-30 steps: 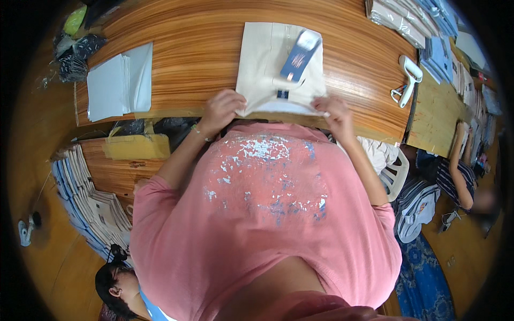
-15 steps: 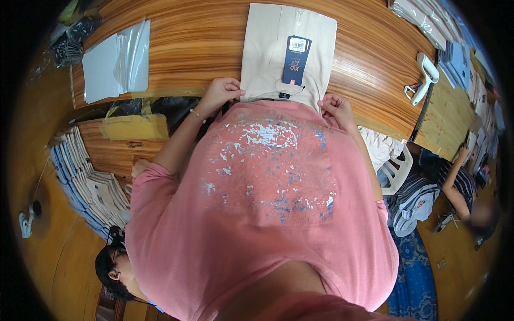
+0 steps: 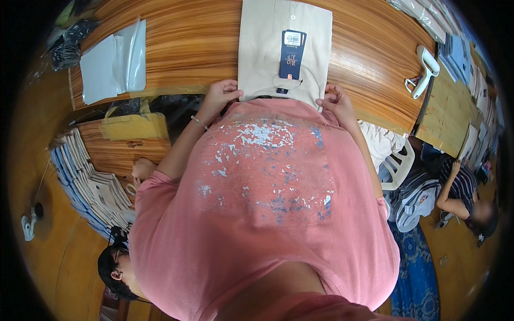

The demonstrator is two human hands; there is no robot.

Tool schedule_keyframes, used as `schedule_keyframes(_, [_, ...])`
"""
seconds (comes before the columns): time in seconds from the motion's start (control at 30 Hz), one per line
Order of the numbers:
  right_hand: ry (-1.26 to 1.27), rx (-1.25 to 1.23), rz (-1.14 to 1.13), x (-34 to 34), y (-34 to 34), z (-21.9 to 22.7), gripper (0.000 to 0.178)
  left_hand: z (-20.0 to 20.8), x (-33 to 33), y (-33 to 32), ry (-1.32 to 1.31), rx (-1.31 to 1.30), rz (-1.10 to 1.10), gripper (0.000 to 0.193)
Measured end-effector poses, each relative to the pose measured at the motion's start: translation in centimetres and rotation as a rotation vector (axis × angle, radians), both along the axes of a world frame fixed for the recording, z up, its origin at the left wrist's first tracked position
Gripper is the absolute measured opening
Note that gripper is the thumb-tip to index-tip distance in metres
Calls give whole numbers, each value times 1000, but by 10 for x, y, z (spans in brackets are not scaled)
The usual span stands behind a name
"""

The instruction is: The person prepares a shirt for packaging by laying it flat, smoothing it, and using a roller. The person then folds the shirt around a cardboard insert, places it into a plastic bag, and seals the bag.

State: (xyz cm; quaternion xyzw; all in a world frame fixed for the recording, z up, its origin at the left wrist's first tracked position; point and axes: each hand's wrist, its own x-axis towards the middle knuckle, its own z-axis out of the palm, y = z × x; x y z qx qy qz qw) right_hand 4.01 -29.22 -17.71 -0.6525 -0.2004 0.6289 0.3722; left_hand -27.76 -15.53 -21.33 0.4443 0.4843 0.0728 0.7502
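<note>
A folded cream shirt (image 3: pixel 259 48) lies on the wood-grain table in front of me, its near end hidden behind my pink top. On it rests a dark blue hang tag (image 3: pixel 291 60) with a white sticker, tied by a thin loop near the collar label. My left hand (image 3: pixel 224 93) pinches the shirt's near left edge between thumb and fingers. At the near right edge my right hand (image 3: pixel 335 101) grips the fabric the same way, fingers bent.
Clear plastic sleeves (image 3: pixel 115 64) lie at the table's left. A white handheld tool (image 3: pixel 427 72) with a cord lies at the right. Folded shirts (image 3: pixel 91 182) are stacked at lower left. A white chair (image 3: pixel 399 166) stands right; one person is at each side.
The shirt and tag sit slightly further left and higher in the picture. Both hands keep their hold on the edges. The person at the right has shifted an arm.
</note>
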Motion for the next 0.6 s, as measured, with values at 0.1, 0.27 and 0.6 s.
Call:
schedule_keyframes(0.1, [-136,217,-96,-9,-4,-23,25,-2,1,-3,-5,-13,58,26])
schedule_keyframes(0.27, [-466,174,379,-1,-14,-6,19,5,-3,-14,210,456,-59,24])
schedule_keyframes(0.6, [-271,203,-6,-30,77,-4,31,28,96,8,-39,649,-191,19])
